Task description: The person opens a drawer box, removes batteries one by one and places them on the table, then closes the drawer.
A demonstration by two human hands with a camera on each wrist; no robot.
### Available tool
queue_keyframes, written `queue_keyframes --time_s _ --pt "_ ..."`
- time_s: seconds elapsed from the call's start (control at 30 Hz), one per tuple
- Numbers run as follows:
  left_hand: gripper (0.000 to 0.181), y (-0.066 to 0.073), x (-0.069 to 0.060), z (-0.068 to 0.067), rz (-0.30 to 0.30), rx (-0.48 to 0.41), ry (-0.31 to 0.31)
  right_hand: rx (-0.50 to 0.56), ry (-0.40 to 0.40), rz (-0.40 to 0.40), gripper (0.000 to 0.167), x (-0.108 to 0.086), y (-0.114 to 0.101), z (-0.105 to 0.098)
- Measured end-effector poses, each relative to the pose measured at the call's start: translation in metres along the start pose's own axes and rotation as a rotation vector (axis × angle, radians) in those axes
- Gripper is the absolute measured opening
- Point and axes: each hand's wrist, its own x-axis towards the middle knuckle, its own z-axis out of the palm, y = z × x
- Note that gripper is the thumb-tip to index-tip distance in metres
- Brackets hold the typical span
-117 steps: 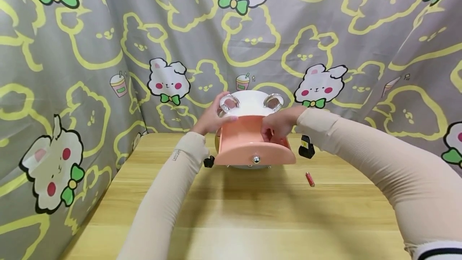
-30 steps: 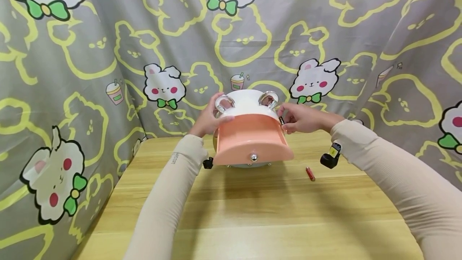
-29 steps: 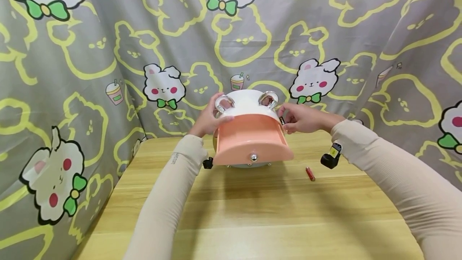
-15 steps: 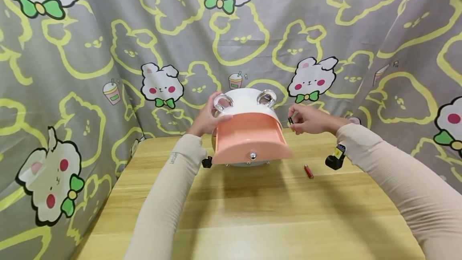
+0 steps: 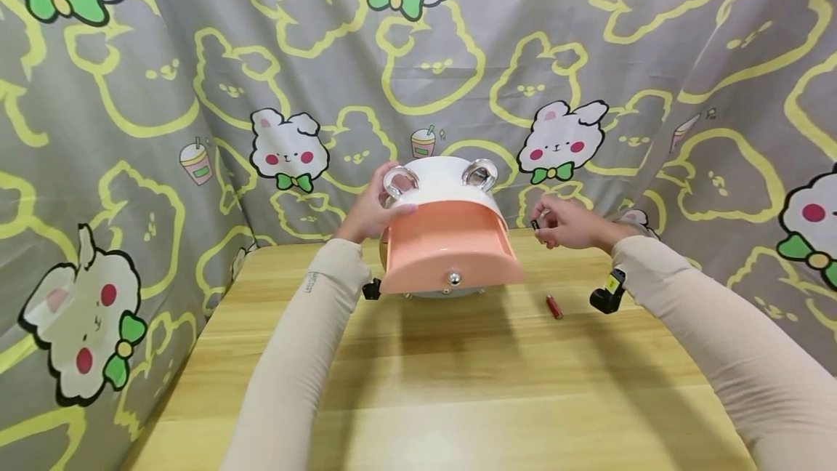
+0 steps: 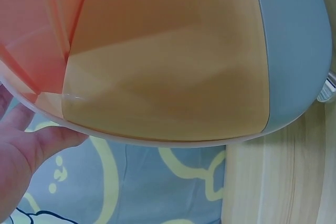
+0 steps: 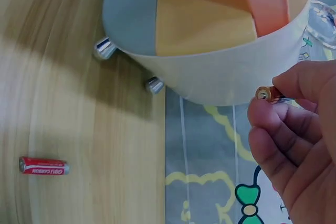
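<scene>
A white rounded cabinet (image 5: 445, 179) with two clear ring ears has its upper coral drawer (image 5: 451, 267) pulled out; the visible part of the drawer holds nothing. The left hand (image 5: 374, 211) grips the cabinet's upper left side, thumb on the front rim. To the cabinet's right, apart from it, the right hand (image 5: 572, 224) pinches a small battery (image 7: 269, 94), its copper-coloured end showing between thumb and fingertips. In the right wrist view a red battery (image 7: 44, 166) lies on the table. The left wrist view shows a yellow front (image 6: 173, 66) and blue-grey part (image 6: 296, 51) below the drawer.
The wooden table (image 5: 418, 398) stretches in front of the cabinet, with the red battery to the right of it. A patterned grey curtain (image 5: 366, 42) hangs close behind and to the sides. Black wrist cameras sit at both cuffs.
The right hand was inside the drawer, then beside the cabinet's right side with a dark battery; it has since moved right, away from the cabinet. The left hand keeps its place.
</scene>
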Motion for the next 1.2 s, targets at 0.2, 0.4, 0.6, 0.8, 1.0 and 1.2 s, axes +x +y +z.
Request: queue_keyframes --time_s 0.2,0.4,0.6,0.8,1.0,1.2 --pt "0.095 -0.001 0.001 0.004 0.01 0.009 -0.01 0.01 -0.001 0.028 0.019 -0.012 0.011 0.0" --pt "0.095 -0.002 -0.001 0.005 0.02 0.005 -0.003 0.003 -0.006 0.05 0.02 -0.021 0.023 0.004" --pt "0.095 -0.002 0.0 0.004 0.018 0.016 -0.008 0.019 -0.014 0.076 0.02 -0.026 0.031 0.01" --pt "0.095 0.016 -0.009 0.001 -0.003 0.022 -0.019 0.041 -0.023 0.086 0.017 -0.028 0.037 0.018" --pt "0.095 0.0 0.001 0.001 -0.001 0.027 -0.002 0.063 -0.023 0.097 0.017 -0.032 0.045 0.025" --pt "0.093 0.001 -0.001 0.0 0.005 0.025 0.004 0.031 -0.006 0.112 0.016 -0.034 0.055 0.033"
